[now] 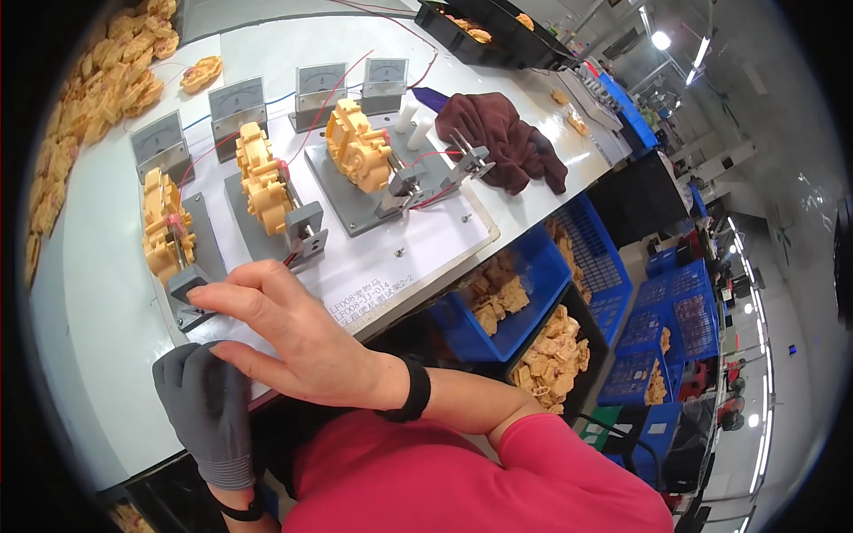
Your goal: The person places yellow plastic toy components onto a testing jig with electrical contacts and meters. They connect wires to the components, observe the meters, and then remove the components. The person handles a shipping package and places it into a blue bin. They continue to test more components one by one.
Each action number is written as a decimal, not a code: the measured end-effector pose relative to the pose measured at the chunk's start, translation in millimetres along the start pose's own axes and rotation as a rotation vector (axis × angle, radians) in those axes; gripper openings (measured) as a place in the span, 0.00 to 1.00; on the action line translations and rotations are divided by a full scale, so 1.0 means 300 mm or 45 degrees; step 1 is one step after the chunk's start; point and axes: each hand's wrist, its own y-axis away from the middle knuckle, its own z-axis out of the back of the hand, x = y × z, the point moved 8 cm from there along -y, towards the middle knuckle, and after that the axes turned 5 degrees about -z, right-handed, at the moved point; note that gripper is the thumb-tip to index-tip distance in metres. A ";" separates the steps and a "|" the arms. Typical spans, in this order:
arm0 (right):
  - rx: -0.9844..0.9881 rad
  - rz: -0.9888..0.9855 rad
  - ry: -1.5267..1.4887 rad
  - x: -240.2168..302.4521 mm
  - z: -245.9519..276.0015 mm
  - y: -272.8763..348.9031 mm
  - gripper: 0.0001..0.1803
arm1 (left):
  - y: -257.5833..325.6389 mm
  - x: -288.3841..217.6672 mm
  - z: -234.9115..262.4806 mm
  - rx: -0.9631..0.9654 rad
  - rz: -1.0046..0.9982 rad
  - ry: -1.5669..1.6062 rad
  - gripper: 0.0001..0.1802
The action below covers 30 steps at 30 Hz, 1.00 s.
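Observation:
My right hand [306, 342], bare, reaches over the front of the leftmost test fixture [206, 240]. Its index fingertip is at the grey end block [187, 282], and whether it touches cannot be told. Thumb and index finger are apart with nothing between them. My left hand [204, 404], in a grey glove, is at the table edge just below, fingers curled under; what they hold, if anything, is hidden. A yellow plastic gear housing [163, 222] sits in that fixture. Two more yellow housings [263, 182] [357, 147] stand in the fixtures to the right.
Several analog meters [238, 108] stand behind the fixtures, with thin red wires. Yellow parts [107, 75] are heaped at the far left. A maroon cloth [498, 133] lies at right. Blue crates [511, 298] of yellow parts stand below the table's right edge; black trays [489, 35] are at the back.

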 end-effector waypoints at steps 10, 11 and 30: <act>0.024 0.061 0.007 0.000 -0.042 -0.024 0.29 | -0.008 -0.003 0.001 -0.032 -0.074 -0.088 0.08; 0.021 0.051 0.005 -0.011 -0.046 -0.022 0.29 | -0.006 0.004 -0.001 -0.040 -0.099 -0.129 0.09; 0.069 0.024 -0.180 0.003 -0.026 -0.014 0.19 | -0.476 0.049 0.036 0.546 0.273 0.312 0.48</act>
